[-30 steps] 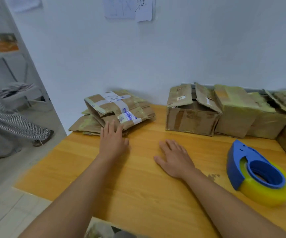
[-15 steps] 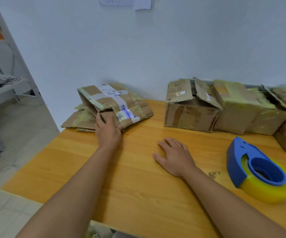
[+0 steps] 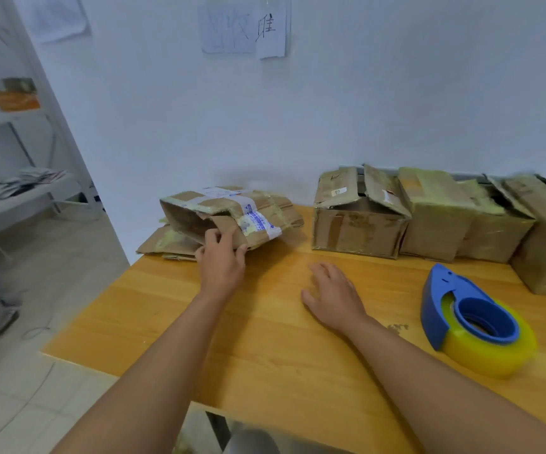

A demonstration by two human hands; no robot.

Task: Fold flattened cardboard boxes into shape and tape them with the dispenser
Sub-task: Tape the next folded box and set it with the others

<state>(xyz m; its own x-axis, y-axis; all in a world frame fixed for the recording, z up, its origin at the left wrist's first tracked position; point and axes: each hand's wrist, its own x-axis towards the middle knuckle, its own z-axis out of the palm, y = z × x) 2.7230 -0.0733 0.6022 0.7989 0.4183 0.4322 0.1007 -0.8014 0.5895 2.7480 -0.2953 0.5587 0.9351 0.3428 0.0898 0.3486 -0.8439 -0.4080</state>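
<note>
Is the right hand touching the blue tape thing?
Apart. The head view shows bare table between the right hand and the tape dispenser.

Stood against a plain pale blue-white wall (image 3: 396,93), with 2 sheets of paper (image 3: 244,31) stuck high up, overlapping, handwritten marks on both. Further left, 1 more sheet (image 3: 58,18), blurred. Worked at a wooden table (image 3: 265,339), honey-coloured, grain running across. Off to the left, a white metal shelving unit (image 3: 19,191) with something orange on an upper shelf and folded cloth lower down. Below, pale tiled floor (image 3: 29,404). Lit softly and evenly.
</note>
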